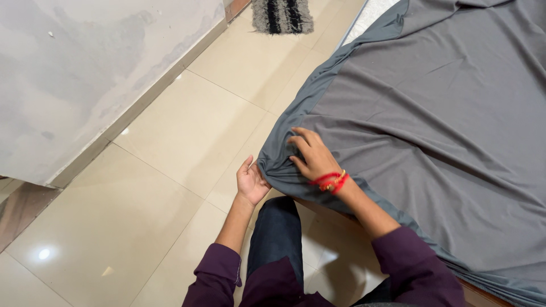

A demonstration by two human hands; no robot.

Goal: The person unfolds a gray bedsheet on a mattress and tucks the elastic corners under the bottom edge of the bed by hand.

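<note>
Head view, looking down, read from the lower edge of the frame upward. At the bottom centre we see two purple sleeves (418, 273) and, between them, a dark trouser leg (276, 236) over the floor. From the sleeves both forearms reach toward the middle of the frame, where they meet the corner of a grey sheet (432, 113).

The left hand (251, 181), just left of centre, is turned palm inward against the bunched corner of the sheet; its fingertips are tucked under the gathered fabric, so we cannot tell how tightly it closes. The right hand (311, 154), just right of it, lies on top of the same corner with fingers spread and curled down into the cloth, pressing the folds. A red thread bracelet (330, 182) circles the right wrist.

The sheet itself fills the right half of the frame, stretched over a bed whose wooden edge (478, 293) shows at the lower right; creases fan out from the gripped corner toward the upper right. Glossy beige floor tiles (182, 131) occupy the centre and lower left. Farther off, a pale, stained wall (85, 62) takes the upper left, and a grey and black striped mat (282, 16) lies at the top centre.
</note>
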